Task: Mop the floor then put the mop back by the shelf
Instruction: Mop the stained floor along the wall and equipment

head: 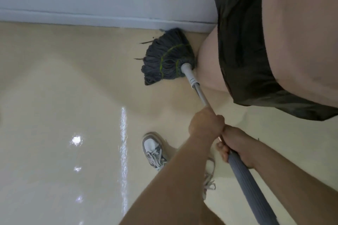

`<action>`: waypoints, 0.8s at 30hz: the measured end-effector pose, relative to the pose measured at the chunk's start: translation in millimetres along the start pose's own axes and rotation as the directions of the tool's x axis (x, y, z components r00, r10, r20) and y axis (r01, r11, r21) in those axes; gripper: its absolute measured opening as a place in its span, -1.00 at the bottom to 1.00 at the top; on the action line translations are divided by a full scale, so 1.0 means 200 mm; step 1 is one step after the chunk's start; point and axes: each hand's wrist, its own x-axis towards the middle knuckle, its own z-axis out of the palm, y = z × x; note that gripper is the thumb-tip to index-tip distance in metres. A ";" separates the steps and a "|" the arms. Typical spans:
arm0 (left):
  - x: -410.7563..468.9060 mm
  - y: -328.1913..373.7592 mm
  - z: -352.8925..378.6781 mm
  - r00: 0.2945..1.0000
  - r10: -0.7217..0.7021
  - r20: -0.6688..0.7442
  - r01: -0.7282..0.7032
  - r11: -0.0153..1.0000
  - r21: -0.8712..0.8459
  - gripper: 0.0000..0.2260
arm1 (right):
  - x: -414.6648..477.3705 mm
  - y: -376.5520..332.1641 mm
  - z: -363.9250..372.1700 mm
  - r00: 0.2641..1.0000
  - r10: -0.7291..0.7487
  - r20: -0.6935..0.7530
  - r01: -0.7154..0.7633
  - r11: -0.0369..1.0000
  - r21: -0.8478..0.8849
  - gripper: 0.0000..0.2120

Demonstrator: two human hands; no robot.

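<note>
Grey string mop head (166,56) rests on the cream floor (54,97) beside the skirting board (91,18); we judge mopping is under way. Our left hand (206,122) and right hand (237,146) both wrap the handle (199,93). Next we would drag it back towards us.

My left hand (206,124) and right hand (236,145) are bare, forearms (175,175) too. Lower centre I see a grey-and-white sneaker (154,149) with grey laces, and a second sneaker (210,167) partly hidden.
</note>
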 end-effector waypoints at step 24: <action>-0.89 -0.71 1.35 0.935 -0.047 0.352 -0.171 0.809 0.563 -0.86 | 0.01 1.95 -0.22 0.987 0.100 0.124 -0.154 0.801 0.579 -0.70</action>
